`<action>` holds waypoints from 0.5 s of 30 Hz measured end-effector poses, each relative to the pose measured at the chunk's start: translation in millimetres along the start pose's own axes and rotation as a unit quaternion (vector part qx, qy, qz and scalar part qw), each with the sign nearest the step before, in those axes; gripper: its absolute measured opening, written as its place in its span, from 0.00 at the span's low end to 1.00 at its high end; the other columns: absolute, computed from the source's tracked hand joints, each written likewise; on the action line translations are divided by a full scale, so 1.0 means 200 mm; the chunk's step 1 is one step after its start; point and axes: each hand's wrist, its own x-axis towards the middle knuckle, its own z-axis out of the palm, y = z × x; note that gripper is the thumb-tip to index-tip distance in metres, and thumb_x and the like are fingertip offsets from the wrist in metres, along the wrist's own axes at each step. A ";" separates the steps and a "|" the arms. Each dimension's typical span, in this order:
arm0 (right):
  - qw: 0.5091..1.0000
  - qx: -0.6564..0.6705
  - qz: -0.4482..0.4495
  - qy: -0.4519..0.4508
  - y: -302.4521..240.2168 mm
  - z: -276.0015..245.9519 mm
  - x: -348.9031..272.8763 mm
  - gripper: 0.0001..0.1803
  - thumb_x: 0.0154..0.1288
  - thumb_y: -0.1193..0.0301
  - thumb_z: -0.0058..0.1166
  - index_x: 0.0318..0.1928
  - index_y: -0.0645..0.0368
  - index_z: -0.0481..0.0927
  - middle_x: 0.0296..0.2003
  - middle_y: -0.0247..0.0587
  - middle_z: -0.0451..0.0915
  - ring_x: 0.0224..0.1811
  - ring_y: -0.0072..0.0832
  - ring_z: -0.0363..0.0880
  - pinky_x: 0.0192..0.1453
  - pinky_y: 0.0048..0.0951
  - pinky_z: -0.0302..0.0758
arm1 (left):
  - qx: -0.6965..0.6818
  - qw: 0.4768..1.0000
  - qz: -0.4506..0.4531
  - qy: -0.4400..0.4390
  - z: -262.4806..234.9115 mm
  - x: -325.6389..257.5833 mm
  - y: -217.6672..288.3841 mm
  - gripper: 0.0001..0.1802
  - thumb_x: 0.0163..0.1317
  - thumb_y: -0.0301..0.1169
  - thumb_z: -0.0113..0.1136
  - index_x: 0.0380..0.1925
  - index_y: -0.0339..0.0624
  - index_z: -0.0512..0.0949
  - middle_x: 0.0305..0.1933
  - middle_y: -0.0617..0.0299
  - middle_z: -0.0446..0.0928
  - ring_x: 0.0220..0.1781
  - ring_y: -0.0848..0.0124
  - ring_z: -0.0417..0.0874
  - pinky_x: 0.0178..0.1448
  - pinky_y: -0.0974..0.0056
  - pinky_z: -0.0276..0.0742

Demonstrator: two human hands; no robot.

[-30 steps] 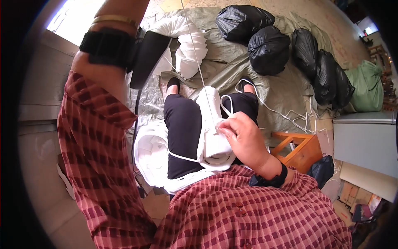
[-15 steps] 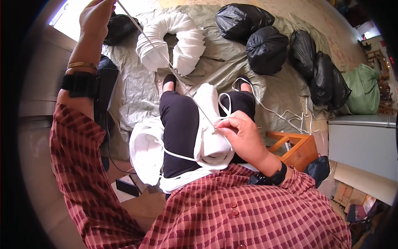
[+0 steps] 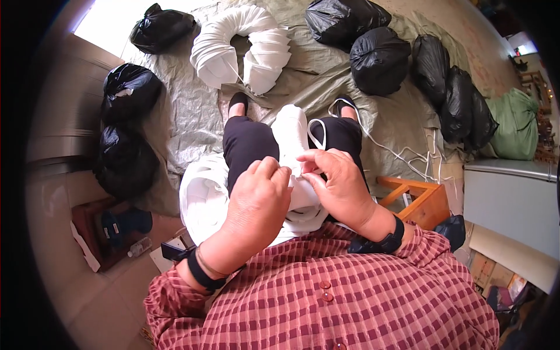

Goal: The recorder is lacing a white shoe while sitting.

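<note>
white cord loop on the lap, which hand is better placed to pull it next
Probably the right hand: its fingers lie right beside the white cord loop, while the left hand rests lower on the white fabric bundle.

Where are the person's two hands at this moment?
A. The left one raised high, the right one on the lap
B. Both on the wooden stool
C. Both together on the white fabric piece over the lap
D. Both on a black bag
C: the left hand and the right hand meet on the white fabric piece lying between the knees.
</note>
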 end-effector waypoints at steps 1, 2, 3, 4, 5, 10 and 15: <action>0.999 0.015 0.045 -0.009 0.00 0.00 0.00 0.15 0.61 0.76 0.63 0.49 0.54 0.81 0.38 0.35 0.85 0.46 0.36 0.81 0.58 0.40 0.71 | 0.001 1.000 -0.001 0.001 0.02 0.00 0.00 0.14 0.55 0.22 0.66 0.43 0.35 0.80 0.40 0.53 0.74 0.45 0.54 0.79 0.51 0.53 0.77; 0.999 0.006 0.034 0.012 0.00 0.00 -0.01 0.13 0.60 0.77 0.64 0.45 0.55 0.81 0.35 0.35 0.85 0.44 0.36 0.82 0.56 0.39 0.72 | 0.024 1.000 0.010 -0.005 0.04 -0.01 -0.01 0.14 0.55 0.22 0.65 0.43 0.35 0.79 0.41 0.53 0.74 0.46 0.54 0.79 0.51 0.54 0.77; 0.999 0.007 0.034 0.013 0.00 0.00 -0.01 0.13 0.60 0.77 0.64 0.45 0.55 0.81 0.35 0.35 0.85 0.44 0.36 0.82 0.56 0.39 0.72 | 0.048 0.999 0.021 -0.011 0.05 -0.01 -0.01 0.15 0.56 0.23 0.65 0.44 0.34 0.79 0.41 0.52 0.74 0.46 0.53 0.78 0.51 0.54 0.77; 0.998 0.031 0.042 0.023 0.00 0.01 -0.01 0.12 0.59 0.77 0.64 0.44 0.56 0.81 0.35 0.37 0.85 0.43 0.38 0.82 0.54 0.38 0.74 | 0.047 0.998 0.034 0.000 0.05 0.00 -0.01 0.13 0.55 0.23 0.63 0.41 0.35 0.78 0.40 0.53 0.73 0.45 0.54 0.78 0.49 0.54 0.76; 0.997 0.055 0.050 0.034 0.00 0.01 -0.01 0.11 0.59 0.78 0.64 0.42 0.57 0.81 0.34 0.38 0.84 0.41 0.39 0.83 0.52 0.38 0.75 | 0.047 0.998 0.035 -0.001 0.04 0.01 -0.02 0.13 0.55 0.23 0.63 0.41 0.35 0.78 0.40 0.53 0.73 0.45 0.54 0.78 0.49 0.54 0.76; 0.992 0.085 0.089 0.032 -0.02 0.01 0.01 0.09 0.58 0.79 0.65 0.39 0.60 0.80 0.34 0.43 0.84 0.40 0.42 0.82 0.49 0.39 0.77 | 0.150 0.975 0.140 -0.084 0.00 0.11 -0.02 0.10 0.50 0.24 0.59 0.35 0.39 0.75 0.38 0.55 0.71 0.43 0.58 0.76 0.48 0.56 0.73; 0.994 0.077 0.067 0.037 -0.01 -0.02 0.02 0.10 0.59 0.75 0.66 0.39 0.60 0.79 0.35 0.46 0.82 0.43 0.45 0.81 0.48 0.42 0.78 | 0.220 0.961 0.153 -0.070 -0.16 0.07 -0.06 0.10 0.52 0.25 0.60 0.35 0.39 0.75 0.37 0.58 0.69 0.43 0.60 0.75 0.49 0.57 0.73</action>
